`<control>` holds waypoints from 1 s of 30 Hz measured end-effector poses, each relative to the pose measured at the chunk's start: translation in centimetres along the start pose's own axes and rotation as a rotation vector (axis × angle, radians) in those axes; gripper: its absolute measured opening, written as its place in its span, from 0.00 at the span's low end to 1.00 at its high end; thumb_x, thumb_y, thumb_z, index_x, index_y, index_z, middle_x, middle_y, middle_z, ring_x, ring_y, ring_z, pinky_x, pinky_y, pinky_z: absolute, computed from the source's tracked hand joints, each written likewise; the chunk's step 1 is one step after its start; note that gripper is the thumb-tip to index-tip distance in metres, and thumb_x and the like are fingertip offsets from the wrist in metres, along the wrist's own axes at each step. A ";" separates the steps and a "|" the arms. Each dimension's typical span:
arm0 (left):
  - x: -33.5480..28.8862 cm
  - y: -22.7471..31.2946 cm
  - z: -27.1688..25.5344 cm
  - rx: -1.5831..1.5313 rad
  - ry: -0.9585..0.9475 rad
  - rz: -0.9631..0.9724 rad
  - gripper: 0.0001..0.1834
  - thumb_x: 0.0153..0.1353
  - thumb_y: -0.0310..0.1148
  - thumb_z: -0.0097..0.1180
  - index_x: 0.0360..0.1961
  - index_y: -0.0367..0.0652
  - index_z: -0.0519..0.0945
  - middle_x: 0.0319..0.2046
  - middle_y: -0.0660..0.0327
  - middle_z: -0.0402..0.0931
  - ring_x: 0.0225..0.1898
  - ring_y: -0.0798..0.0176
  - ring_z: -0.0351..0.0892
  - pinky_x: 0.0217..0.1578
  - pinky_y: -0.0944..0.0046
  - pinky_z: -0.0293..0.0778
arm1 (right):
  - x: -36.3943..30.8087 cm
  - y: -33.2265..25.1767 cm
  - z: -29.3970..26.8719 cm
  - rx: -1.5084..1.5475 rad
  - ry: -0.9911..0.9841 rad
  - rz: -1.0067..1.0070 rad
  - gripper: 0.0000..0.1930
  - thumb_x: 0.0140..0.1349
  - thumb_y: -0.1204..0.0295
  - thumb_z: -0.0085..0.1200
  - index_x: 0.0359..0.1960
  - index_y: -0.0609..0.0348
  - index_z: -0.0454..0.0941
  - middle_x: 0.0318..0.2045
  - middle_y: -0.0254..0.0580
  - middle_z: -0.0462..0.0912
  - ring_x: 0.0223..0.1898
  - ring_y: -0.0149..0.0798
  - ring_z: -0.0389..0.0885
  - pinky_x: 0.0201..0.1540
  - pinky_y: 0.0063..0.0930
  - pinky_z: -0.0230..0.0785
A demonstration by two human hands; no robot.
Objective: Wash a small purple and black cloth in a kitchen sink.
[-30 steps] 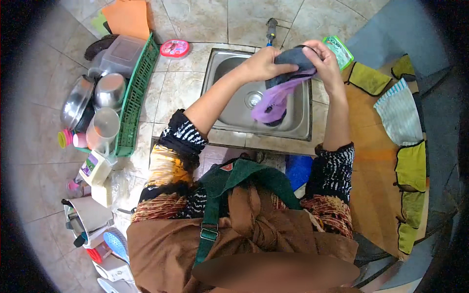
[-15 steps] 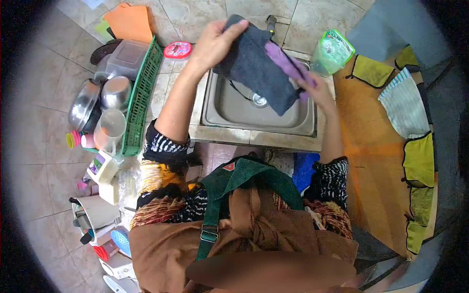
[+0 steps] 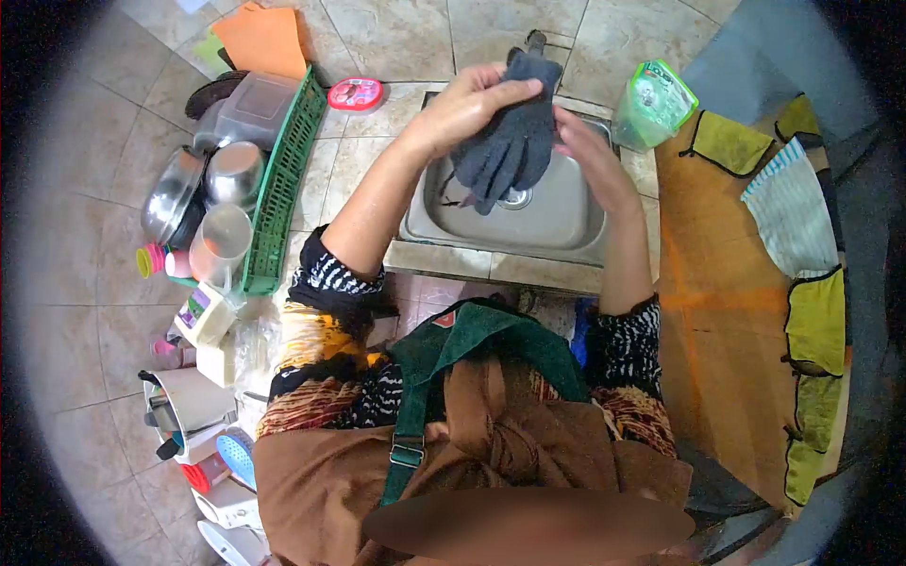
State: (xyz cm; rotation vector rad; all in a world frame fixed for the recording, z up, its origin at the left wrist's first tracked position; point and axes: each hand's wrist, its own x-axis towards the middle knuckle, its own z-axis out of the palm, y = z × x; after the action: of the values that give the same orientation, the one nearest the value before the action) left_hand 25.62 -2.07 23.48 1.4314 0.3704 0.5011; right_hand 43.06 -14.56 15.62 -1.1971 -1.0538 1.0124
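Observation:
My left hand (image 3: 481, 102) grips a dark grey cloth (image 3: 514, 127) near its top, thumb laid across the front. The cloth hangs bunched in several long folds above the grey sink (image 3: 566, 222). Close to the cloth's right edge is my right hand (image 3: 599, 162), its fingers stretched out and thumb apart. Whether its fingertips touch the cloth is hard to tell. Beneath the cloth, part of the metal drain (image 3: 516, 198) shows in the basin. A dark tap (image 3: 536, 42) stands behind, partly covered by the cloth.
Left of the sink, a green basket (image 3: 283, 189) stands beside metal bowls (image 3: 234, 174) and a clear jug (image 3: 220, 243). A red soap tub (image 3: 356, 94) sits on the tiles. On the right are a green-and-clear pouch (image 3: 656, 106) and several yellow-green cloths (image 3: 815, 321) along a brown board (image 3: 717, 349).
The cloth was spread flat with a purple piece at its right; now it is bunched and the purple is mostly hidden. My left hand moved right and slightly down; my right hand released the purple piece.

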 end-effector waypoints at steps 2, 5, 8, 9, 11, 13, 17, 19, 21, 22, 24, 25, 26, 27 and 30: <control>0.2 0.0 0.5 0.234 -0.123 -0.030 0.13 0.57 0.37 0.54 0.36 0.37 0.78 0.30 0.65 0.78 0.30 0.74 0.74 0.34 0.74 0.70 | 1.4 1.1 0.8 0.183 0.069 0.067 0.26 0.57 0.63 0.52 0.55 0.63 0.65 0.51 0.40 0.71 0.55 0.33 0.64 0.59 0.25 0.51; -0.1 1.1 -0.2 0.359 -0.078 0.021 0.13 0.55 0.34 0.55 0.36 0.35 0.77 0.29 0.65 0.78 0.29 0.74 0.74 0.34 0.73 0.70 | 2.6 -1.1 1.5 0.110 -0.037 -0.083 0.20 0.56 0.63 0.53 0.47 0.61 0.70 0.42 0.34 0.75 0.45 0.28 0.69 0.52 0.24 0.57; -0.4 1.2 -2.3 0.488 -0.080 0.153 0.13 0.54 0.32 0.57 0.38 0.34 0.77 0.29 0.64 0.78 0.30 0.74 0.73 0.35 0.72 0.71 | 2.4 -2.3 -0.8 0.163 0.042 -0.157 0.14 0.56 0.65 0.53 0.41 0.58 0.72 0.39 0.33 0.75 0.43 0.26 0.70 0.50 0.24 0.59; -0.1 0.6 -3.4 0.627 -0.200 0.156 0.13 0.54 0.31 0.57 0.39 0.34 0.77 0.30 0.64 0.78 0.30 0.74 0.73 0.35 0.72 0.71 | 2.9 -1.2 -2.8 0.339 0.043 -0.117 0.10 0.56 0.67 0.52 0.38 0.56 0.70 0.38 0.32 0.75 0.43 0.26 0.70 0.49 0.26 0.61; -0.3 0.2 -4.6 0.700 -0.291 -0.034 0.16 0.54 0.34 0.57 0.42 0.37 0.77 0.31 0.66 0.78 0.32 0.74 0.73 0.35 0.71 0.70 | 2.7 -2.3 -3.9 0.203 0.047 -0.103 0.11 0.56 0.68 0.51 0.39 0.56 0.70 0.39 0.34 0.74 0.45 0.28 0.70 0.49 0.27 0.61; 0.0 -0.1 -3.9 0.567 -0.274 -0.071 0.16 0.56 0.35 0.56 0.43 0.36 0.76 0.32 0.66 0.78 0.32 0.75 0.73 0.36 0.72 0.69 | 2.2 -3.5 -3.3 0.065 0.065 -0.094 0.12 0.57 0.69 0.51 0.41 0.56 0.69 0.39 0.35 0.74 0.46 0.31 0.70 0.50 0.28 0.61; 1.4 -1.5 -2.8 0.346 -0.291 -0.109 0.18 0.58 0.38 0.53 0.45 0.37 0.75 0.34 0.66 0.77 0.35 0.76 0.72 0.38 0.74 0.68 | 2.6 -3.6 1.5 -0.217 0.053 -0.247 0.17 0.58 0.71 0.47 0.49 0.61 0.66 0.45 0.40 0.71 0.47 0.35 0.69 0.52 0.29 0.59; 1.5 -1.7 -2.7 0.283 -0.329 -0.101 0.19 0.58 0.39 0.54 0.45 0.37 0.74 0.34 0.66 0.77 0.35 0.75 0.72 0.38 0.74 0.68 | 2.4 -3.5 2.3 -0.488 -0.154 -0.233 0.19 0.56 0.73 0.49 0.50 0.63 0.66 0.46 0.39 0.71 0.48 0.32 0.68 0.52 0.24 0.59; 1.9 -1.8 -2.8 0.509 -0.349 -0.010 0.21 0.57 0.42 0.54 0.44 0.35 0.75 0.34 0.64 0.77 0.34 0.74 0.72 0.38 0.72 0.68 | 3.5 -1.5 -0.6 -0.372 -0.131 -0.173 0.19 0.56 0.74 0.49 0.50 0.63 0.66 0.46 0.39 0.71 0.48 0.32 0.68 0.52 0.23 0.59; 1.7 -2.0 -2.9 0.509 -0.346 -0.013 0.21 0.57 0.42 0.54 0.44 0.35 0.75 0.34 0.64 0.77 0.34 0.74 0.72 0.38 0.72 0.68 | 3.8 -1.6 -0.7 -0.252 -0.131 -0.114 0.19 0.56 0.75 0.49 0.50 0.63 0.66 0.46 0.39 0.71 0.48 0.32 0.68 0.51 0.23 0.59; 1.6 -2.6 -3.1 0.725 -0.399 -0.319 0.23 0.56 0.45 0.55 0.43 0.35 0.75 0.33 0.62 0.77 0.34 0.73 0.72 0.37 0.72 0.69 | 3.9 -1.7 -0.9 -0.168 -0.143 -0.018 0.19 0.56 0.76 0.48 0.51 0.63 0.65 0.46 0.38 0.71 0.49 0.29 0.68 0.52 0.20 0.58; 1.6 -2.5 -2.5 0.721 -0.200 -0.397 0.24 0.57 0.47 0.54 0.43 0.34 0.74 0.32 0.60 0.77 0.34 0.72 0.73 0.36 0.71 0.70 | 4.4 -1.1 -1.1 -0.185 -0.118 -0.054 0.20 0.56 0.76 0.47 0.52 0.63 0.64 0.47 0.39 0.70 0.50 0.31 0.67 0.53 0.21 0.58; 1.7 -3.1 -2.1 0.724 -0.209 -0.395 0.24 0.57 0.47 0.54 0.43 0.34 0.74 0.32 0.60 0.77 0.34 0.72 0.73 0.36 0.71 0.70 | 4.5 -0.6 -1.3 -0.203 -0.092 -0.090 0.21 0.57 0.77 0.46 0.53 0.63 0.62 0.49 0.41 0.70 0.51 0.32 0.67 0.54 0.23 0.57; 1.7 -4.3 -1.8 0.396 -0.153 -0.378 0.24 0.57 0.47 0.53 0.42 0.34 0.74 0.33 0.61 0.77 0.33 0.70 0.74 0.37 0.70 0.70 | 4.3 -0.1 -1.7 -0.203 -0.082 -0.091 0.21 0.57 0.77 0.46 0.53 0.63 0.62 0.49 0.41 0.70 0.51 0.32 0.67 0.54 0.23 0.57; 0.7 -1.9 0.8 0.199 -0.091 -0.525 0.21 0.60 0.45 0.50 0.43 0.36 0.72 0.37 0.63 0.76 0.35 0.71 0.76 0.38 0.71 0.72 | 3.7 0.0 -1.8 -0.826 0.281 -0.374 0.23 0.55 0.79 0.44 0.55 0.63 0.60 0.52 0.45 0.68 0.55 0.39 0.64 0.57 0.28 0.54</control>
State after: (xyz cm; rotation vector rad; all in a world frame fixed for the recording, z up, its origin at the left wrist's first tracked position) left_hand 26.82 -2.55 21.74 1.4703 0.7117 -0.0287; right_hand 45.62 -11.31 15.87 -1.6446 -1.4493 0.0773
